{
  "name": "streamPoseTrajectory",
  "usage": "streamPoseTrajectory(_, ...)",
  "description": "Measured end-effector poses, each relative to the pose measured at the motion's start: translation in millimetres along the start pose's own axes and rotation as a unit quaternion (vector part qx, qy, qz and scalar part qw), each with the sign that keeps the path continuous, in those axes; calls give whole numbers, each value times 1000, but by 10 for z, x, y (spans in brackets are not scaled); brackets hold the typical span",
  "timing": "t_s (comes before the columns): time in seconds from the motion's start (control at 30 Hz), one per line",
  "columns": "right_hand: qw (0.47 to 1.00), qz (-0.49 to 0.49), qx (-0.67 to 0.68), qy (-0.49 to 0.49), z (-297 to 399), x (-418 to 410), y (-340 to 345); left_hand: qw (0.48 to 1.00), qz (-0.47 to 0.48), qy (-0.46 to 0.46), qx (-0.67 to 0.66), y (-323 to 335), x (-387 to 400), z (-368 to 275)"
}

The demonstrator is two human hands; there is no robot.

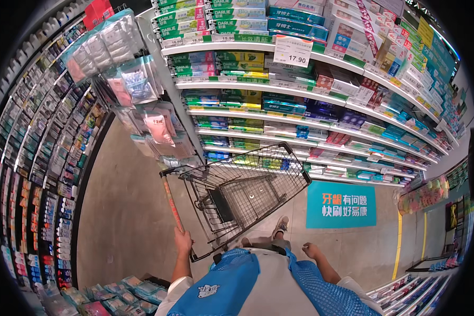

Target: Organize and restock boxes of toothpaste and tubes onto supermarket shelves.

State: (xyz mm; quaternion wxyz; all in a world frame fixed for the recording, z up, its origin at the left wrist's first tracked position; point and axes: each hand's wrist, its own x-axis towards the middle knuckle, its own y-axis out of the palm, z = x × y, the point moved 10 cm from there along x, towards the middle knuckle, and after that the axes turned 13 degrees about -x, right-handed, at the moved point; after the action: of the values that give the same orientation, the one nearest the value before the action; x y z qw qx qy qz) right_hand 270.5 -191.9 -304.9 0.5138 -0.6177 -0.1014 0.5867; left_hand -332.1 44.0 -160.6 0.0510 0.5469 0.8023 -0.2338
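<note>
My left hand (183, 239) grips the near end of the orange handle (171, 205) of a black wire shopping cart (256, 189). Two small pale spots show low in the cart, which otherwise holds no visible goods. Its front end points right, close to shelves of boxed toothpaste (237, 19). My right hand (311, 251) hangs free at my side above the tiled floor, its fingers loosely curled. Nothing can be made out in it. Between the cart and my right hand, one of my shoes (281, 225) shows on the floor.
Packaged shower caps or cloths (138, 83) hang at the shelf's end. A tall stocked shelf (43, 158) curves along the left. A teal floor sticker with writing (341, 205) lies to the right. Packets (122, 294) fill a bin behind left; another shelf rack (414, 294) stands behind right.
</note>
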Motion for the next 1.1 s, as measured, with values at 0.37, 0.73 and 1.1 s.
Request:
streamPoseTrajectory(0.37, 998, 42, -38, -32, -143, 9, 84, 995, -67, -10, -69, -502, -124, 651)
streamPoseTrajectory(0.73, 995, -7, -62, -81, 266, 350, -638, 994, -109, -8, -22, -1471, -672, 1134)
streamPoseTrajectory(1.1, 979, 73, -161, -99, 635, 527, -362, 977, -167, 70, -117, -2353, -1127, 1936)
